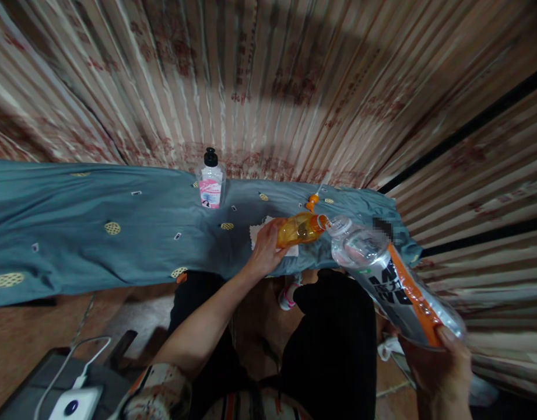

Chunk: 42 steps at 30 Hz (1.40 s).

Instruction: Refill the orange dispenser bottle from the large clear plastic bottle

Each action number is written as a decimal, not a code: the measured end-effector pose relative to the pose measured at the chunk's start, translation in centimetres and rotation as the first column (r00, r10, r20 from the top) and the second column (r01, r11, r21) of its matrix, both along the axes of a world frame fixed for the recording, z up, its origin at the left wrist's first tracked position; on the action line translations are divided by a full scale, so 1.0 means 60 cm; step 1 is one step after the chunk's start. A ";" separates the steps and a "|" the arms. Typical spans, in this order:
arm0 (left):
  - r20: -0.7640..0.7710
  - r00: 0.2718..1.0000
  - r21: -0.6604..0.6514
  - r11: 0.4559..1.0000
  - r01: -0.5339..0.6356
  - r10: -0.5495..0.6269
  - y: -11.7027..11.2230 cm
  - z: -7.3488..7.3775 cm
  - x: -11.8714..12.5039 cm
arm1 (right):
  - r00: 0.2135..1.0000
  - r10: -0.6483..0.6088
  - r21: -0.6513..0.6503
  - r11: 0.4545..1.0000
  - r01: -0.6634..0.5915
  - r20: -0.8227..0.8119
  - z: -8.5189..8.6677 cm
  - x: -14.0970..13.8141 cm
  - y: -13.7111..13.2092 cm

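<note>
My left hand [265, 248] is closed round a small orange translucent bottle [299, 229], held tilted on its side over the blue cloth, its open neck pointing right. My right hand [441, 364] grips the base of a large clear plastic bottle [393, 283] with a silver, black and orange label. That big bottle is tilted, and its open mouth meets the neck of the orange bottle. An orange pump top [312, 201] lies on the cloth just behind the two bottles. A white tissue [259, 232] lies under my left hand.
A blue patterned cloth [97, 227] covers the long surface in front of me. A clear bottle with a black cap and pink label [211, 179] stands at its back edge. Striped curtains hang behind and to the right. A white device with a cable [76, 402] sits at lower left.
</note>
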<state>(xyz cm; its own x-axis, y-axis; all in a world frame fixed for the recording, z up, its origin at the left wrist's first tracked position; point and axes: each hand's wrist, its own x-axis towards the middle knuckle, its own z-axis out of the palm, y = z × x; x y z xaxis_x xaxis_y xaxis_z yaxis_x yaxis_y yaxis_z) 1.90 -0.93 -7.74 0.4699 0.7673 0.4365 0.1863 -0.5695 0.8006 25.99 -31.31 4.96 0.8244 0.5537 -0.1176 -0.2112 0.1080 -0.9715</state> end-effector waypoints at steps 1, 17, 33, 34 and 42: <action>0.001 1.000 -0.007 1.000 -0.002 0.002 0.000 0.001 0.000 | 1.000 -0.008 -0.003 1.000 0.008 -0.007 0.001 -0.001 0.001; 0.027 1.000 0.133 0.991 -0.019 0.015 0.007 -0.026 0.012 | 0.998 -0.023 -0.045 0.999 0.026 0.064 -0.017 0.027 0.001; 0.050 0.999 0.182 0.983 -0.007 -0.002 0.014 -0.048 0.015 | 0.996 -0.093 -0.054 0.994 0.092 -0.008 0.003 0.011 0.015; 0.053 0.999 0.189 0.982 -0.005 -0.006 0.014 -0.049 0.015 | 0.996 -0.092 -0.055 0.994 0.091 -0.007 0.004 0.011 0.015; 0.050 0.999 0.166 0.986 -0.013 0.005 0.014 -0.049 0.015 | 0.996 -0.087 -0.095 0.991 0.089 0.020 0.016 -0.002 0.021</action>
<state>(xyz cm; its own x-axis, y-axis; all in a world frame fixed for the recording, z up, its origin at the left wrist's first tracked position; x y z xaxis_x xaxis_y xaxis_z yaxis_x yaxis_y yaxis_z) 2.83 -0.07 -10.66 0.4382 0.6860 0.5808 0.1546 -0.6941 0.7031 25.88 -30.04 5.94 0.8716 0.4656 -0.1534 -0.1896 0.0316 -0.9814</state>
